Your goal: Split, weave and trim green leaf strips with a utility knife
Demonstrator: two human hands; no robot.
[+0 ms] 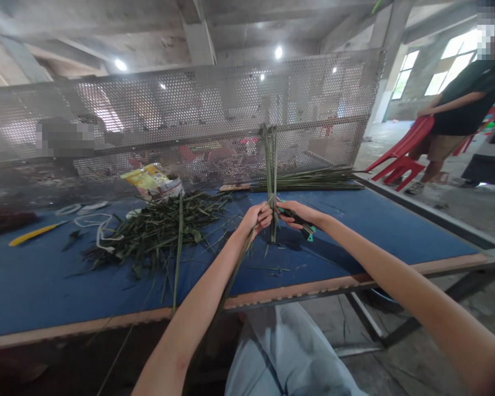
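Note:
My left hand (256,216) is closed around a thin bunch of green stalks (270,159) that stands upright over the blue table (45,280). My right hand (293,213) is closed on a small knife with a teal and black handle (307,227), held against the lower part of the stalks. A long green strip runs from my left hand back down under my forearm. Both hands nearly touch at the stalks.
A heap of cut green leaves (160,228) lies left of my hands. Bundled stalks (313,179) lie along the far edge by a perforated metal screen (214,110). White cord (94,223), a yellow tool (35,233) and a bag (152,179) sit left. A person stands by red chairs (400,159) at right.

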